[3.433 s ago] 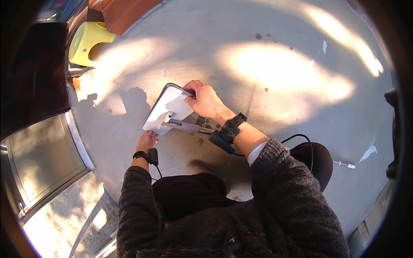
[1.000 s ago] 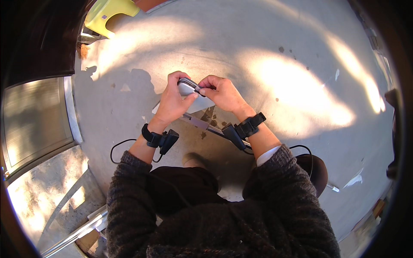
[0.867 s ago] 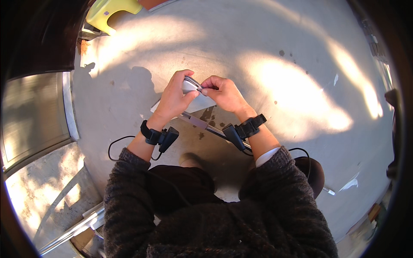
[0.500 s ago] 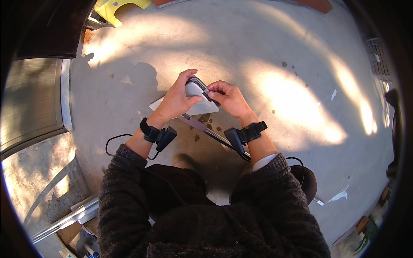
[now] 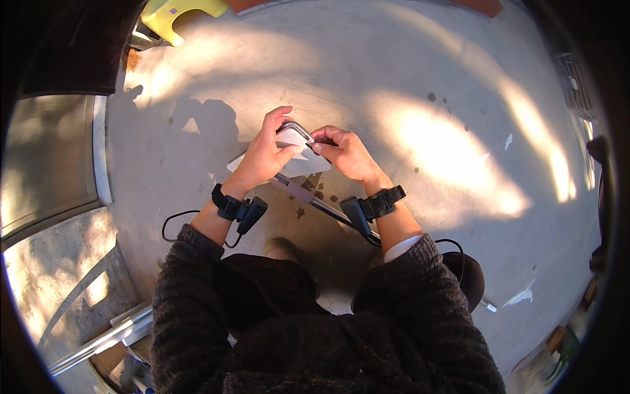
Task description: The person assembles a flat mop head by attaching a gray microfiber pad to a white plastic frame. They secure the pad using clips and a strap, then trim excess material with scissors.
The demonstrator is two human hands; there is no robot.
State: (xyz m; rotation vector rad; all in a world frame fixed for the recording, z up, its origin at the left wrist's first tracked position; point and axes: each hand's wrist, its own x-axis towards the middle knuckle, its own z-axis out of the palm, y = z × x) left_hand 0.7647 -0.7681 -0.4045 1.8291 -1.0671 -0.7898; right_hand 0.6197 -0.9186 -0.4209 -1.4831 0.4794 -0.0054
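A flat white panel (image 5: pixel 308 164) is in front of me, with a shiny bent bar (image 5: pixel 300 128) along its upper corner. My left hand (image 5: pixel 264 152) holds the panel's left side, its thumb over the white face and its fingers behind the bar. At the bar's right end, my right hand (image 5: pixel 344 152) pinches with thumb and forefinger; its other fingers are curled. A metal pole (image 5: pixel 328 209) slants from below the panel toward my right leg. How pole and panel join is hidden by my left hand.
On the concrete floor (image 5: pixel 407 217) lie dark spots and white scraps (image 5: pixel 522 295). A yellow stool (image 5: pixel 172 16) stands far left. Metal rails (image 5: pixel 108 338) lie at the lower left, below a framed panel (image 5: pixel 49 154). Black wrist straps with cables (image 5: pixel 374 207) are on both my forearms.
Both hands and the panel have shifted slightly left. The panel has tilted a little, so the bent bar catches more light. My right hand keeps its pinch at the bar's end.
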